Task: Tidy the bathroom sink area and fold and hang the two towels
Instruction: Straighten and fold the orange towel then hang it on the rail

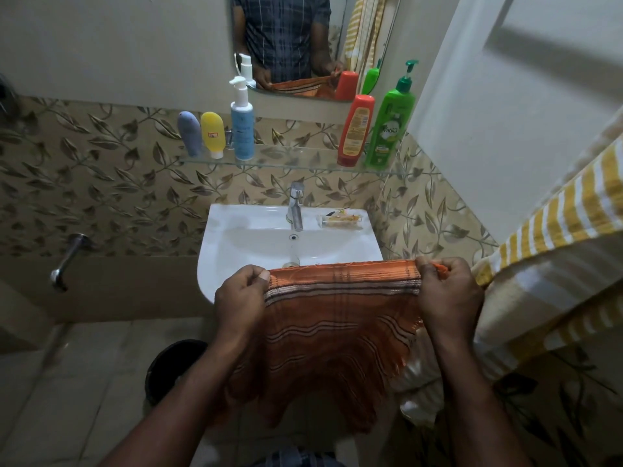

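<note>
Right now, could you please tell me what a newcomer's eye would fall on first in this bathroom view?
The orange towel stands out first, gripped at its top edge by the left hand and the right hand in front of the white sink. Next come the green bottle and red bottle at the right end of the glass shelf, and the yellow striped towel hanging on the right.

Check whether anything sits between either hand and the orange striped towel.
Nothing visible does: the left hand and right hand each pinch a top corner of the orange striped cloth towel, hanging before the white sink.
</note>
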